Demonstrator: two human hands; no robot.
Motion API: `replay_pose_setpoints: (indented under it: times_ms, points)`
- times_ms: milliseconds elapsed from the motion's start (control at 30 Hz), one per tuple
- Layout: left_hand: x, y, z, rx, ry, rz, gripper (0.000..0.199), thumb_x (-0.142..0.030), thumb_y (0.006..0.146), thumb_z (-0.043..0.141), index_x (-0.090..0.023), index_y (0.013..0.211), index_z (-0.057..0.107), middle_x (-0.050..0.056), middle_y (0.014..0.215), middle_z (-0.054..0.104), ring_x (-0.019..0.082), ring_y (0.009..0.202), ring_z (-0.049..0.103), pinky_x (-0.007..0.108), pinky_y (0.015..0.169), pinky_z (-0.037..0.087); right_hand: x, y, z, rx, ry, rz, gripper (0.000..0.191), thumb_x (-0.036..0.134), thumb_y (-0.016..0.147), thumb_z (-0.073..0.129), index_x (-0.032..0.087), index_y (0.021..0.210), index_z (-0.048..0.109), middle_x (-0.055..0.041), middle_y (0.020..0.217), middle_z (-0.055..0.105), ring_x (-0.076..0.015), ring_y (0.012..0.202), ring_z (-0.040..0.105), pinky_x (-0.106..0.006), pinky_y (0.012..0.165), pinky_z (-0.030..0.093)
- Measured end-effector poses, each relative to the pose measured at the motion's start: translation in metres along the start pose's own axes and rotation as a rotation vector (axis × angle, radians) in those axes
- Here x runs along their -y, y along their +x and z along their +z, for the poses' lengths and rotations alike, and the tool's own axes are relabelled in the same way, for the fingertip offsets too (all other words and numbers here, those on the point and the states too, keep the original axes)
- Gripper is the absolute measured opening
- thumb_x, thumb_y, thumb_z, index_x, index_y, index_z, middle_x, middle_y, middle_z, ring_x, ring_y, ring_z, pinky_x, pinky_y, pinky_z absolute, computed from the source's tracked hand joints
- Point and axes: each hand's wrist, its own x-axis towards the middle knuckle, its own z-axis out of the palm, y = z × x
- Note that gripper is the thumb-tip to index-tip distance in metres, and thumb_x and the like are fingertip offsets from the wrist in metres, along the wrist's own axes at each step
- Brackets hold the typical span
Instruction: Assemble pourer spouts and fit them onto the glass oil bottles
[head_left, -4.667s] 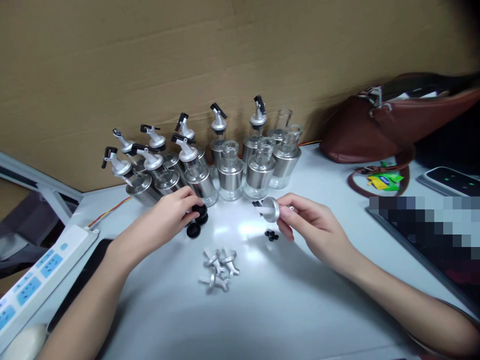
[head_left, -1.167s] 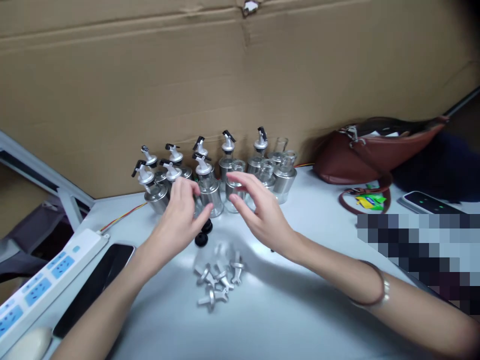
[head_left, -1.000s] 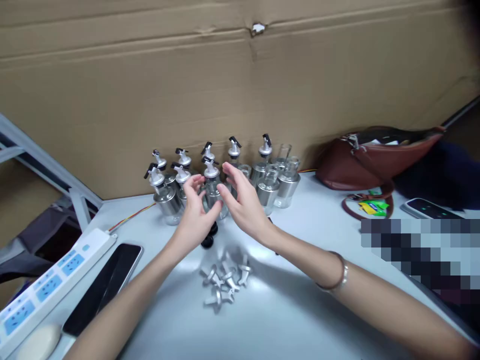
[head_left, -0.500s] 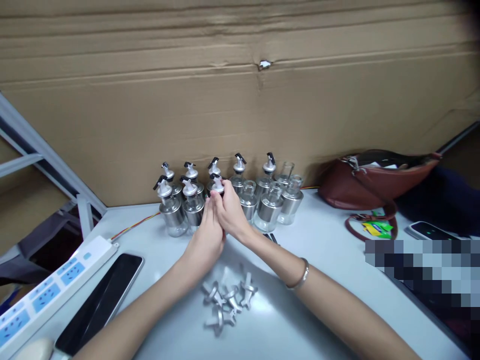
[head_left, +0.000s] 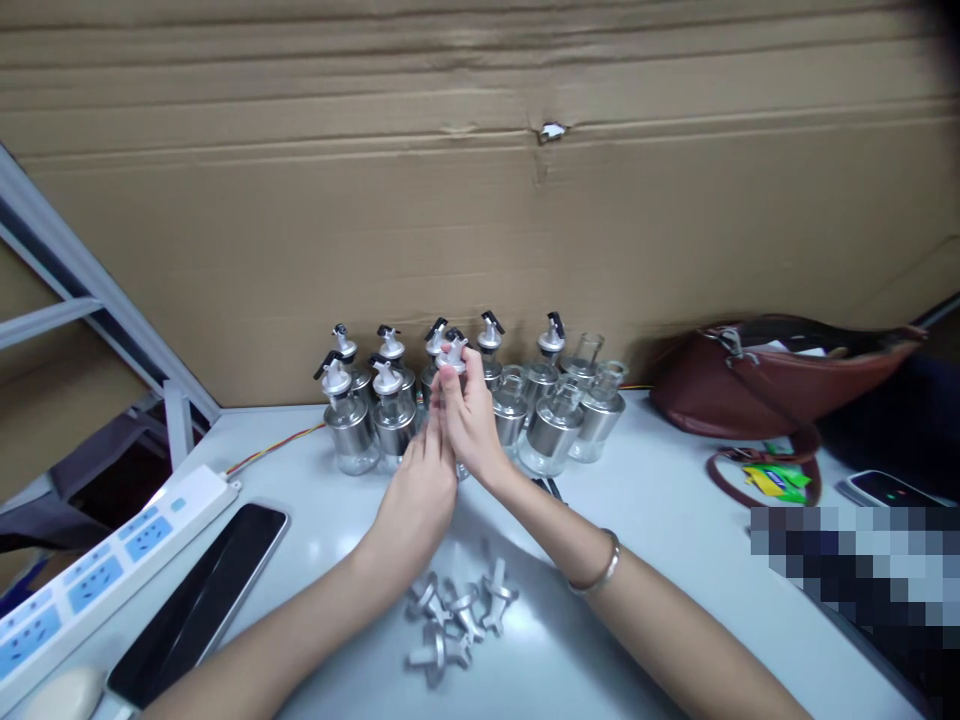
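Observation:
My right hand [head_left: 472,420] is closed around a silver pourer top [head_left: 454,352] with a black flap, thumb and fingers at its sides. Right beside it, my left hand [head_left: 421,475] is wrapped about the bottle under that top; most of this glass bottle is hidden by both hands. To the left and behind stand glass bottles with steel bands and fitted pourer tops, such as the front-left bottle [head_left: 351,435]. Just right of my hands are several open-necked bottles, among them one at the front [head_left: 551,430]. Several loose silver pourer tops [head_left: 435,655] lie on the table below my wrists.
A cardboard wall [head_left: 315,230] rises behind the bottles. On the left of the white table [head_left: 300,540] lie a power strip [head_left: 112,570] and a black phone [head_left: 202,600]. Small black pieces [head_left: 550,490] lie beside my right forearm. A brown handbag [head_left: 780,385] sits at the right.
Both hands and the bottle's top have shifted slightly up and right in view, and more of the silver pourer shows above my right fingers. The camera view has moved a little.

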Motion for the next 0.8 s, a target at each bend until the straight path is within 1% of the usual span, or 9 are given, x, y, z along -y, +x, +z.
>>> replay_pose_setpoints:
  times_ms: [67, 133, 233, 367, 500, 567, 633, 700, 800]
  points:
    - [0.002, 0.000, -0.004, 0.031, 0.096, 0.006, 0.063, 0.002, 0.079, 0.037, 0.008, 0.140, 0.021, 0.035, 0.148, 0.026, 0.037, 0.140, 0.025, 0.050, 0.111, 0.034, 0.009, 0.000, -0.004, -0.010, 0.013, -0.041, 0.039, 0.050, 0.099, 0.028, 0.023, 0.121, 0.043, -0.0091, 0.112, 0.061, -0.0193, 0.099, 0.061, -0.033, 0.085, 0.049]
    - [0.005, 0.001, -0.007, 0.051, 0.132, 0.000, 0.064, 0.000, 0.079, 0.039, 0.008, 0.140, 0.019, 0.036, 0.148, 0.024, 0.038, 0.139, 0.027, 0.050, 0.109, 0.037, 0.021, -0.003, -0.014, -0.032, 0.007, -0.077, 0.040, 0.051, 0.099, 0.027, 0.023, 0.120, 0.046, -0.0100, 0.118, 0.057, -0.0199, 0.111, 0.055, -0.034, 0.094, 0.045]
    - [0.006, 0.001, -0.010, 0.040, 0.116, 0.000, 0.069, -0.005, 0.081, 0.042, 0.004, 0.142, 0.012, 0.035, 0.149, 0.023, 0.037, 0.139, 0.028, 0.050, 0.106, 0.041, 0.037, -0.013, -0.036, -0.057, -0.028, -0.110, 0.038, 0.053, 0.097, 0.032, 0.024, 0.108, 0.055, -0.0082, 0.111, 0.056, -0.0208, 0.109, 0.054, -0.035, 0.095, 0.043]
    - [0.004, 0.000, -0.009, 0.023, 0.119, 0.001, 0.070, -0.011, 0.082, 0.046, 0.003, 0.141, 0.012, 0.035, 0.149, 0.022, 0.038, 0.140, 0.025, 0.051, 0.107, 0.039, 0.040, -0.022, -0.065, -0.116, -0.171, -0.111, 0.035, 0.049, 0.099, 0.030, 0.023, 0.112, 0.050, -0.0094, 0.114, 0.056, -0.0221, 0.110, 0.053, -0.036, 0.093, 0.043]
    - [0.005, 0.000, -0.003, -0.021, 0.097, -0.001, 0.068, -0.013, 0.084, 0.045, 0.003, 0.141, 0.011, 0.037, 0.149, 0.019, 0.038, 0.142, 0.016, 0.053, 0.110, 0.035, 0.033, -0.018, -0.080, 0.046, -0.340, -0.042, 0.035, 0.048, 0.099, 0.029, 0.020, 0.105, 0.049, -0.0096, 0.099, 0.064, -0.0238, 0.091, 0.061, -0.037, 0.080, 0.046]
    - [0.007, 0.001, 0.001, -0.033, 0.065, 0.003, 0.069, -0.014, 0.085, 0.044, 0.002, 0.142, 0.009, 0.037, 0.149, 0.018, 0.037, 0.142, 0.012, 0.053, 0.111, 0.033, 0.031, -0.015, -0.085, 0.111, -0.361, -0.042, 0.036, 0.051, 0.097, 0.033, 0.020, 0.099, 0.051, -0.0090, 0.092, 0.066, -0.0249, 0.083, 0.061, -0.037, 0.074, 0.046]
    - [0.008, 0.002, 0.002, -0.033, 0.031, 0.004, 0.069, -0.014, 0.085, 0.043, 0.002, 0.142, 0.008, 0.037, 0.150, 0.016, 0.036, 0.142, 0.010, 0.054, 0.111, 0.032, 0.030, -0.012, -0.091, 0.158, -0.374, -0.045, 0.037, 0.052, 0.096, 0.033, 0.020, 0.100, 0.051, -0.0082, 0.087, 0.066, -0.0246, 0.076, 0.061, -0.037, 0.070, 0.046]
    - [0.008, 0.003, 0.002, -0.019, 0.009, -0.004, 0.069, -0.014, 0.085, 0.044, 0.002, 0.143, 0.008, 0.036, 0.151, 0.014, 0.037, 0.142, 0.009, 0.053, 0.112, 0.031, 0.030, -0.009, -0.097, 0.198, -0.363, -0.058, 0.037, 0.052, 0.097, 0.032, 0.021, 0.102, 0.051, -0.0068, 0.086, 0.068, -0.0236, 0.075, 0.062, -0.035, 0.069, 0.047]
    - [0.006, 0.004, -0.001, 0.015, -0.009, -0.024, 0.069, -0.014, 0.085, 0.045, 0.004, 0.142, 0.011, 0.037, 0.151, 0.011, 0.037, 0.142, 0.009, 0.052, 0.112, 0.031, 0.027, -0.007, -0.104, 0.229, -0.319, -0.102, 0.037, 0.051, 0.098, 0.032, 0.022, 0.105, 0.054, -0.0056, 0.096, 0.069, -0.0222, 0.086, 0.065, -0.033, 0.075, 0.048]
